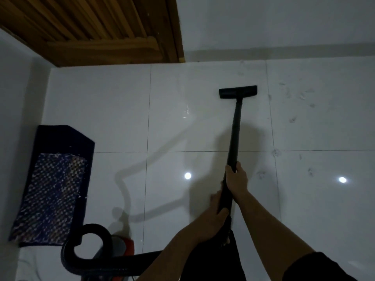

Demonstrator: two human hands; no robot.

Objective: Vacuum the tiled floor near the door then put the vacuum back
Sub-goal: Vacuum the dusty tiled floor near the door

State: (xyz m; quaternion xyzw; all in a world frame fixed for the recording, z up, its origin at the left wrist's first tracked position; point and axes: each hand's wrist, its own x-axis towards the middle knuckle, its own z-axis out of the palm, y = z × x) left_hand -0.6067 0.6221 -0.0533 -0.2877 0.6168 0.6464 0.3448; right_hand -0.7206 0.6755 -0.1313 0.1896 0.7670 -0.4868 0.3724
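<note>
hands [236,179] [218,207]: 2 | vacuum [235,122]: 1 | door [91,27]: 1 | mats [52,189]: possibly 2

The view is looking dim and bluish. Two small light reflections [188,175] are glaring on the glossy tiled floor [113,102], and soft shadows are spreading beside the wand [235,126]. Wide-angle distortion is bending the edges, and fine detail is appearing soft.

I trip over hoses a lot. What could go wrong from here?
1. The hose curls tightly beside the canister; pulling the wand farther could kink it or drag the canister into the mat.
2. The head sits left of the smudges; that patch might get missed.
</note>
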